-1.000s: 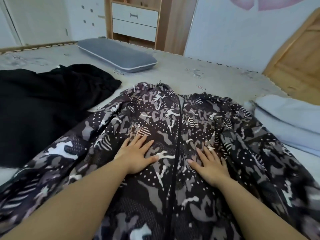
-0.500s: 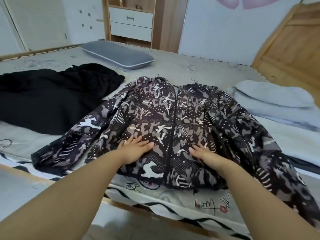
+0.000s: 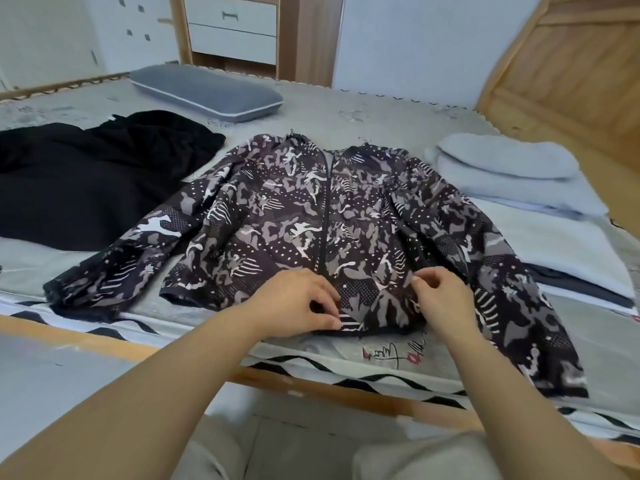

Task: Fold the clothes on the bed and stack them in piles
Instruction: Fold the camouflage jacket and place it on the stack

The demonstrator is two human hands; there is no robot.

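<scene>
Both hands on the hem of the camouflage jacket [image 3: 311, 220], front and centre on the bed [image 3: 381, 109].

Head view: the left hand [image 3: 294, 303] pinches the bottom hem just left of the zip, fingers curled onto fabric; the right hand [image 3: 441, 296] pinches the hem just right of it. Beyond the grip the jacket lies flat, zipped, sleeves spread. Far left of the hands sits a black garment [image 3: 97, 178]; to the right, folded pale blue clothes [image 3: 512, 174]; beyond, a grey pillow [image 3: 207, 90].

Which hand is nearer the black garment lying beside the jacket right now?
Left. The left hand pinches the patterned jacket's hem left of the zipper, on the side of the black garment. The right hand pinches the hem right of the zipper, farther away.
</scene>
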